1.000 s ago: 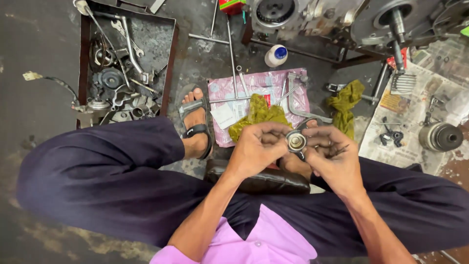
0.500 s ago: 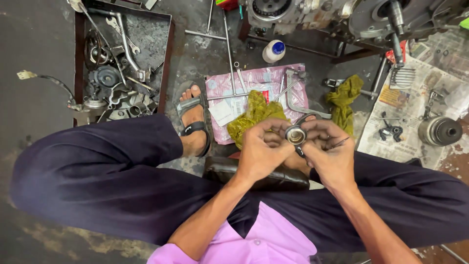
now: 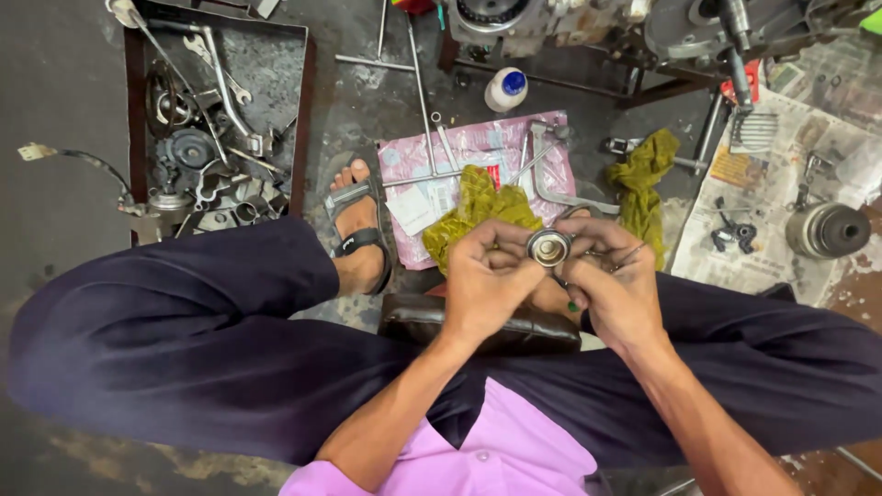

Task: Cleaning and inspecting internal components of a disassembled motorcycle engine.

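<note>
Both our hands close on a small round metal part [image 3: 549, 247], a ring-shaped piece with a pale centre: our left hand [image 3: 487, 285] pinches its left edge with thumb and fingertips, and our right hand [image 3: 614, 280] grips its right edge. We hold it above our lap, over a dark leather pouch [image 3: 478, 323] that rests across our crossed legs. Just beyond our hands, a yellow-green rag [image 3: 478, 209] lies on a pink plastic sheet [image 3: 478, 147] on the floor, with long metal rods across it. Our sandalled foot [image 3: 358, 230] sits beside the sheet. To the far left stands a metal tray [image 3: 303, 110] full of wrenches and engine parts. A white bottle with a blue cap [image 3: 505, 88] stands beyond the sheet, and newspaper [image 3: 781, 156] with small parts lies on the right.
</note>
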